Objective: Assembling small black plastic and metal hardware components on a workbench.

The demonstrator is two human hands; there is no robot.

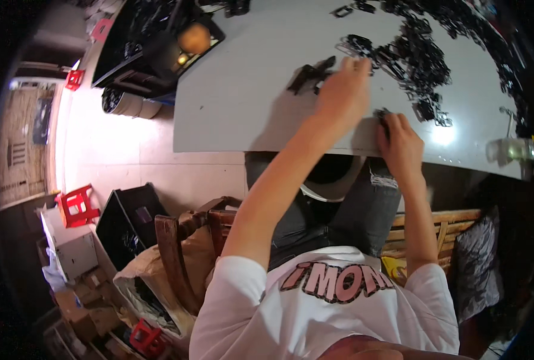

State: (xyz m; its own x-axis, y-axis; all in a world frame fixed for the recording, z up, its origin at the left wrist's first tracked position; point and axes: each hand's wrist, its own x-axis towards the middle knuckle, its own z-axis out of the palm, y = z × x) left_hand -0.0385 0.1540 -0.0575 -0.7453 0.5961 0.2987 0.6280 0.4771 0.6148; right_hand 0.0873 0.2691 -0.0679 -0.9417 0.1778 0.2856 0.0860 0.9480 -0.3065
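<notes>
My left hand (pixel 346 93) reaches over the grey table (pixel 237 102), its slightly blurred fingertips beside a small black part (pixel 358 43) at the edge of a loose pile. I cannot make out whether anything is between those fingers. Close to the near edge of the table, my right hand (pixel 403 144) is closed on a small black part (pixel 383 117), mostly hidden by the fingers. Left of my left hand lies a little group of black parts (pixel 307 78). The large pile of black frame-like parts (pixel 423 57) spreads to the right and far side.
A black bin (pixel 138 75) stands at the table's left, next to a blurred orange round thing (pixel 195 39). A clear jar (pixel 513 150) lies at the right edge. On the floor are a black crate (pixel 129 222), a red stool (pixel 78 206) and a wooden chair (pixel 174 258).
</notes>
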